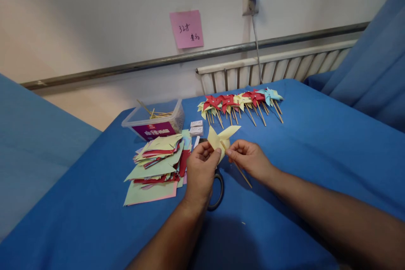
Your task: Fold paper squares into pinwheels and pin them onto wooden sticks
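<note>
A pale yellow paper pinwheel (223,136) is up between my two hands above the blue table. My left hand (202,166) pinches its paper from the left, thumb in front. On the other side my right hand (248,158) is closed with thumb and finger at the wooden stick (243,175), where it meets the back of the pinwheel. The stick slants down to the right. Beneath my left wrist lies a pair of scissors with a black handle loop (218,192); their blades are mostly hidden.
Stacked coloured paper sheets (155,168) lie left of my hands. Behind them stands a clear plastic box (158,120) holding sticks, with small white boxes (196,128) beside it. Finished pinwheels (240,102) line the table's back. A radiator (275,69) runs along the wall.
</note>
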A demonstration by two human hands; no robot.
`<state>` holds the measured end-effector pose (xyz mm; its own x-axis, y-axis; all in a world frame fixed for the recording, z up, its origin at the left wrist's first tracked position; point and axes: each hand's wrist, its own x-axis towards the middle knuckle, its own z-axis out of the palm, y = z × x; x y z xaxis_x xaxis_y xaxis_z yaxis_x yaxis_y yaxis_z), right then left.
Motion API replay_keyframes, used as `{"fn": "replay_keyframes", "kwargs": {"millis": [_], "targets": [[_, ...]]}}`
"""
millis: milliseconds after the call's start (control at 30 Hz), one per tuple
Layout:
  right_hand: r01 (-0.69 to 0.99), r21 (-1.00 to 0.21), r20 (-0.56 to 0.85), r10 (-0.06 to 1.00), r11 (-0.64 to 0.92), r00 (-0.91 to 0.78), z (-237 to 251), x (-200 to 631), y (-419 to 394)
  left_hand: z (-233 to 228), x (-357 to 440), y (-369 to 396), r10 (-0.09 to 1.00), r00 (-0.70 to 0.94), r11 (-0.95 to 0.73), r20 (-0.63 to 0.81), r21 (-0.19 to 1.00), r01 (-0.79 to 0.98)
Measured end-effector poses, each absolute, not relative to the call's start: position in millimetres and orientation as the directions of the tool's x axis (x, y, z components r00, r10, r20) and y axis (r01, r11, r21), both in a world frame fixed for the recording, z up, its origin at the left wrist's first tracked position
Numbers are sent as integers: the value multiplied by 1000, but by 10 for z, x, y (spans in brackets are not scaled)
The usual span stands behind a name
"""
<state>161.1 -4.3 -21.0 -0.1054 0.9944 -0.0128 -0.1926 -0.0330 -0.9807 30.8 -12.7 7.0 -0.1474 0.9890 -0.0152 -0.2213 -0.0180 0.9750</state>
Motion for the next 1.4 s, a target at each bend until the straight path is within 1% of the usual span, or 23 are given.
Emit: {"fn": "replay_keyframes", "kwargs": {"millis": [200, 333, 533, 633, 700, 800, 900, 967, 1033, 1200, 1400], "targets": [[-137, -990, -18, 999, -23, -35, -198, 1605, -49, 38, 296, -128, 986, -168, -30, -4, 979, -200], [-106, -994, -15, 1000, -17, -15, -175, 1610, -47, 37, 270, -139, 993, -119, -48, 27, 983, -177], [-139, -990, 34, 999, 31, -22, -198, 1618, -52, 59, 246, -151, 992, -98, -98, 74, 957, -273], [-140, -988, 62, 998, 58, -25, -200, 1616, -61, 58, 240, -140, 992, -106, -99, 72, 955, -278], [-166, -984, 67, 997, 62, -25, -190, 1615, -62, 63, 242, -131, 992, -112, -76, 50, 966, -248], [-238, -971, 51, 998, 38, -49, -171, 1625, -54, 80, 251, -115, 986, -168, -54, 20, 979, -198], [-338, -941, 29, 990, -19, -135, -166, 1642, -45, 90, 258, -95, 969, -243, -86, 41, 980, -178], [-408, -911, 28, 978, -59, -205, -173, 1647, -44, 90, 260, -85, 964, -263, -100, 49, 977, -186], [-460, -883, 33, 965, -93, -259, -183, 1642, -49, 90, 261, -82, 971, -237, -69, 12, 970, -234], [-488, -864, 64, 936, -121, -345, -201, 1612, -71, 110, 271, -106, 988, -59, 105, -141, 908, -406], [-534, -835, 67, 938, -133, -339, -210, 1617, -63, 95, 268, -128, 978, 2, 185, -210, 856, -483]]}}
